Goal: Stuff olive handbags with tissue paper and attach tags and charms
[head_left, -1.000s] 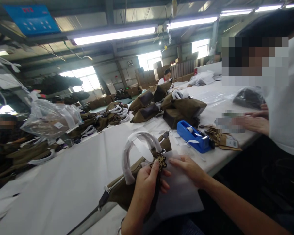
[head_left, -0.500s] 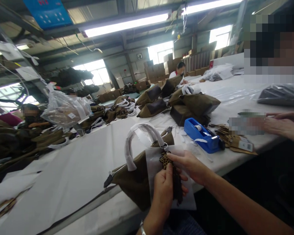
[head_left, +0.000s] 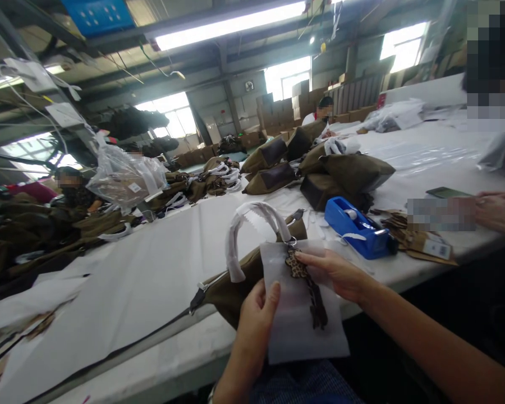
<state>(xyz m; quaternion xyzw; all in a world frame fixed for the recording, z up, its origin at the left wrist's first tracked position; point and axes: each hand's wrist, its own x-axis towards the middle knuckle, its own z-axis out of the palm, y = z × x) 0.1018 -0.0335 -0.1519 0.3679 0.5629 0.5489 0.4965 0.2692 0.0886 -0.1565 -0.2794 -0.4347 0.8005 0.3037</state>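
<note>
An olive-green handbag (head_left: pixel 225 294) with dark trim rests at the table's front edge, its handles (head_left: pixel 234 241) wrapped in white paper. From a metal ring near the handle hangs a leopard-print bag charm (head_left: pixel 295 266) with dark dangling strips. It lies over a translucent white sheet (head_left: pixel 303 342); whether that is a single sheet or a pouch I cannot tell. My left hand (head_left: pixel 255 320) pinches the sheet's left edge, beside the bag. My right hand (head_left: pixel 343 275) is closed at the charm's upper right, a fingertip on it and its other fingers partly hidden behind the sheet.
A blue tape dispenser (head_left: pixel 357 230) and brown card tags (head_left: pixel 425 244) lie to the right. Behind them are stacked olive bags (head_left: pixel 353 171). A co-worker's hands (head_left: pixel 499 212) are at the right edge. A clear plastic bag (head_left: pixel 124 179) hangs at left.
My left hand has moved from the charm's dangling strips to the sheet's left edge, leaving the strips exposed on the sheet. My right hand stays by the charm. The view has shifted slightly.
</note>
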